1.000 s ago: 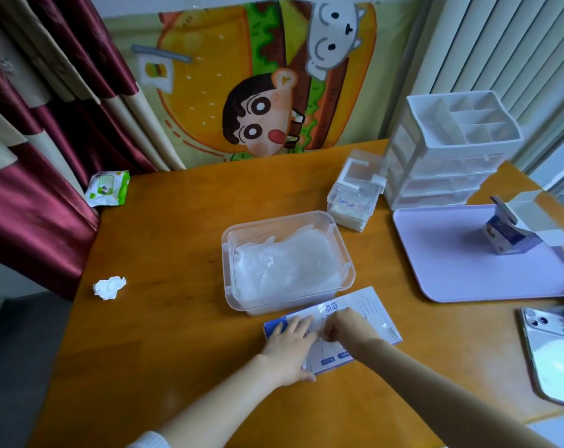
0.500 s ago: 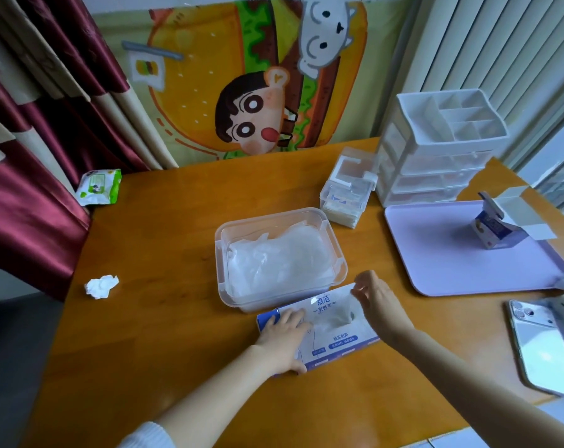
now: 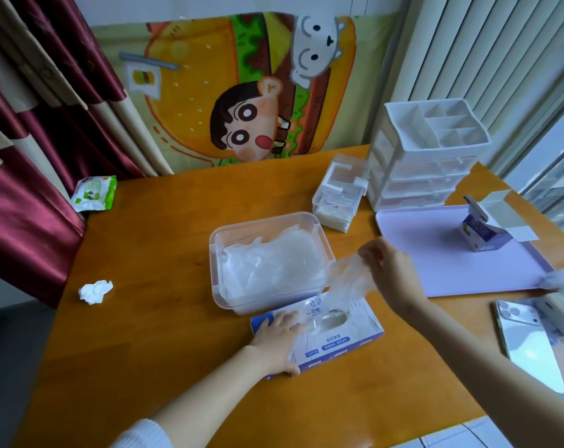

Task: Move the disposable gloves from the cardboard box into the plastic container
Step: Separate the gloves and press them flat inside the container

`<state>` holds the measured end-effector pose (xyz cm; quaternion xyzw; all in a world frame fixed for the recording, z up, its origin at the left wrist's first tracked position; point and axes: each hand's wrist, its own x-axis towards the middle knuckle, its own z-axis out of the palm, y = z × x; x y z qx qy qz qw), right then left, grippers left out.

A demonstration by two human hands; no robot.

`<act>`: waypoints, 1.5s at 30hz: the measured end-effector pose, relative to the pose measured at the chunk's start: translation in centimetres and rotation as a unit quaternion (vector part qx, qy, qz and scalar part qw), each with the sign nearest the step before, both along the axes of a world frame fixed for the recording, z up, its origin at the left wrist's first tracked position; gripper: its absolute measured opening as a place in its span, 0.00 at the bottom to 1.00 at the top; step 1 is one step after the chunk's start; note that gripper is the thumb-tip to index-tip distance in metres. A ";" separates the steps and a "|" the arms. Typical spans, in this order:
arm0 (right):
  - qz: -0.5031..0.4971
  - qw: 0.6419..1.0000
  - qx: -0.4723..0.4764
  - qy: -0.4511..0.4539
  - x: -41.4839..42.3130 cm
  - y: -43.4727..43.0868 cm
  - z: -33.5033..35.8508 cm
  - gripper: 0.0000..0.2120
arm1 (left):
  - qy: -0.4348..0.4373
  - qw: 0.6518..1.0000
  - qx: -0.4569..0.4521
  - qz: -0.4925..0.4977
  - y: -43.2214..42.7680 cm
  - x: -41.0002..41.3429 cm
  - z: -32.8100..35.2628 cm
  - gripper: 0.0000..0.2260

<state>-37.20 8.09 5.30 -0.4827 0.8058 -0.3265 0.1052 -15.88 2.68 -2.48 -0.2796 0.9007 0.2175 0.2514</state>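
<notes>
A flat blue-and-white cardboard glove box [image 3: 335,334] lies on the wooden table just in front of a clear plastic container [image 3: 321,236] that holds a pile of thin clear gloves [image 3: 271,266]. My left hand [image 3: 276,341] rests flat on the box's left end, fingers straight. My right hand [image 3: 390,273] is raised above the box's right side and pinches a clear disposable glove [image 3: 348,281], which trails down to the box's oval opening.
A lilac tray [image 3: 436,266] with a small open carton [image 3: 482,232] lies to the right. Behind it stand a white drawer organiser [image 3: 429,156] and a small clear stack [image 3: 339,198]. A phone [image 3: 526,341] lies at right, a crumpled tissue [image 3: 94,291] and wipes pack [image 3: 94,192] at left.
My right hand has risen from the box opening up and to the right, drawing a clear glove out with it. My left hand stays pressed on the box.
</notes>
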 end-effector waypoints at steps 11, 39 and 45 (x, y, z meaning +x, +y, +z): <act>0.109 0.990 0.087 -0.001 1.9 -2.0 4.7 0.07 | 0.377 0.904 -0.019 0.203 -1.3 -1.9 8.1 0.27; 0.188 0.952 0.119 -0.208 0.4 -7.3 3.6 0.14 | 0.363 0.781 0.198 0.468 -11.4 1.5 9.0 0.18; 0.316 0.931 0.174 -0.061 1.1 -10.2 5.7 0.16 | 0.339 0.875 0.136 0.319 -13.8 -0.1 12.3 0.43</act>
